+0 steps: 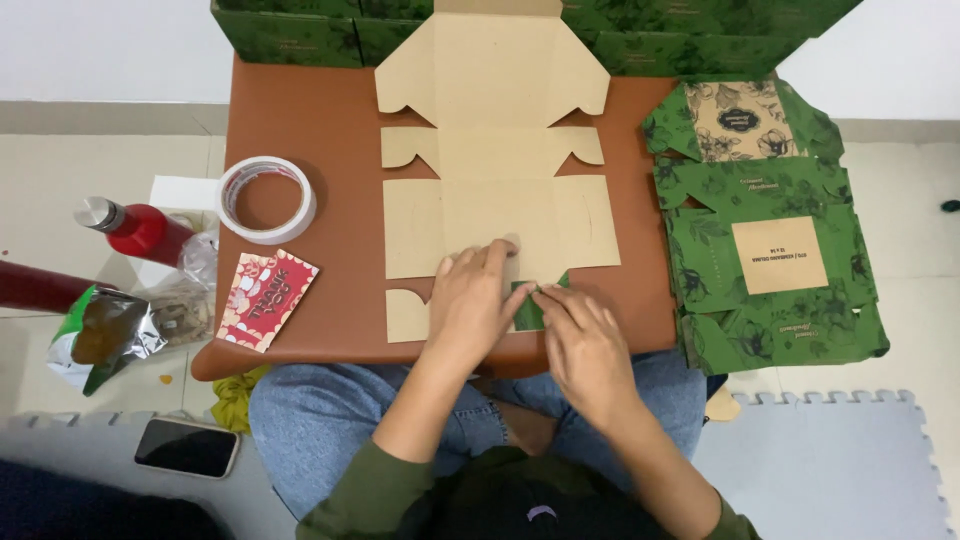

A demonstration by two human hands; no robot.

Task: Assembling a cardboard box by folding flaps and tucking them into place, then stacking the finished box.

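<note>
**Desk:** Nearest your lens, what shows?

**Operator:** Blue-jeaned knees at six o'clock, then both hands. My left hand lies flat, fingers spread, pinning the flattened brown cardboard box blank, which sits unfolded mid-table on the brown table. My right hand pinches the blank's near flap, bent up so its green printed side shows.

**Desk:** Risks?

**Operator:** I judge the flap could crease off its score line if the left hand slips; a skewed fold would follow.

**Desk:** Containers?

**Operator:** Stack of flat green leaf-printed box blanks at three o'clock, nothing in them. Folded green boxes at twelve, contents hidden. At nine: white tape roll, red patterned card, red metal bottle, opened foil snack pouch, contents unclear.
</note>
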